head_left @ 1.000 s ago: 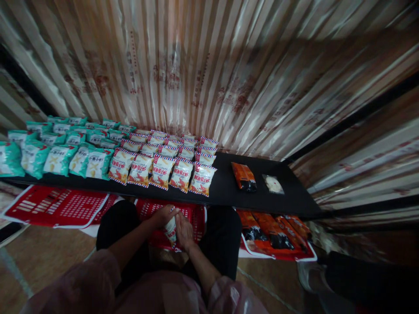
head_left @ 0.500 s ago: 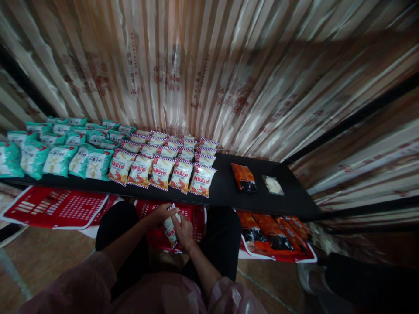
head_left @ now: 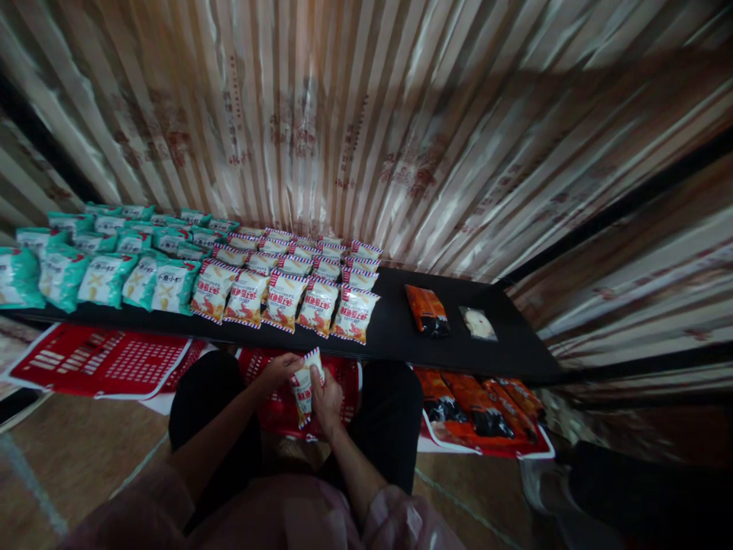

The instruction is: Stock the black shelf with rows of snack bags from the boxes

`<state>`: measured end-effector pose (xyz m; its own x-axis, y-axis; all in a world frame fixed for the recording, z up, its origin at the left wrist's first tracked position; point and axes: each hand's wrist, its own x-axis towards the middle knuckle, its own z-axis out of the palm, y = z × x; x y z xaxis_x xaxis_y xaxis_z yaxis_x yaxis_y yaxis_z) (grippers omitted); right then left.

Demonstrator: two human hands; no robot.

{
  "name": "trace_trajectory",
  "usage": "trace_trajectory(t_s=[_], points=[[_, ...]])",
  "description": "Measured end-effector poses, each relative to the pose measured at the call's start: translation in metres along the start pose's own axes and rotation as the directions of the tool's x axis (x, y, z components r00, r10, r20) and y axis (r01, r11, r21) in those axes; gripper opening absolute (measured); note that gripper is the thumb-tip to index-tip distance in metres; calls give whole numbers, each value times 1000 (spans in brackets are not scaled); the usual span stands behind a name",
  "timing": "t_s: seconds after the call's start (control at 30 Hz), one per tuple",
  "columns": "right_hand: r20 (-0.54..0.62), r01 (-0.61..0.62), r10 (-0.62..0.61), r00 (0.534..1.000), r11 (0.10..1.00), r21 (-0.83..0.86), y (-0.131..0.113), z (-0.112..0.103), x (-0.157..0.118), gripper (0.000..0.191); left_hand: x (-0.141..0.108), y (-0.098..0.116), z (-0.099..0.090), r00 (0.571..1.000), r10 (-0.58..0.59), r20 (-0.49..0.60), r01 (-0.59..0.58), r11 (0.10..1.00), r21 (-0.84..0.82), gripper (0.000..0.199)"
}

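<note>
Over my lap, a small white snack bag (head_left: 303, 393) with red lettering and a striped top edge is held tilted between my hands. My right hand (head_left: 326, 401) grips its right side, thumb across the front. At the upper left edge, my left hand (head_left: 280, 369) is closed on the bag, its fingertips partly hidden behind it. Ahead on the black table (head_left: 389, 317) stand rows of matching white snack bags (head_left: 280, 298). To their left are rows of teal and white snack bags (head_left: 106, 276).
An orange packet (head_left: 427, 307) and a clear packet with a round white item (head_left: 478, 324) lie on the table's right. Below are a red basket (head_left: 108, 359) at left, another red basket (head_left: 337, 374) between my knees, and a third holding orange packets (head_left: 475, 401). Striped curtain (head_left: 343, 114) hangs behind.
The snack bag has risen slightly and turned, so more of its front shows. My left hand has shifted a little away from its middle toward its left edge.
</note>
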<state>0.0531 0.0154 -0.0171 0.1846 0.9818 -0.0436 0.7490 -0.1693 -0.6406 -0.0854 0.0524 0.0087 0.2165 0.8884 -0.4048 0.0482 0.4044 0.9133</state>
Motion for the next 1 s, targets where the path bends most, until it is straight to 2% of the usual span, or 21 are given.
trace_trajectory(t_s=[0.17,0.33,0.53,0.7,1.0], points=[[-23,-51,52,998,999,16,-5,-5,2,60,-13,-1,8,994,52,-91,-57,997,-54,36],[-65,-109,110,992,994,11,-12,-7,3,59,-25,-16,30,971,78,-227,-106,988,-112,37],[-79,-152,156,985,986,62,-21,-9,-1,59,-34,-26,47,909,190,-371,-234,969,-76,32],[-90,-198,203,975,978,64,-28,-12,-3,60,-40,-19,53,860,224,-459,-201,975,98,30],[-72,-181,186,980,981,76,-32,-14,-7,59,-46,-10,57,824,221,-522,-150,973,175,36]])
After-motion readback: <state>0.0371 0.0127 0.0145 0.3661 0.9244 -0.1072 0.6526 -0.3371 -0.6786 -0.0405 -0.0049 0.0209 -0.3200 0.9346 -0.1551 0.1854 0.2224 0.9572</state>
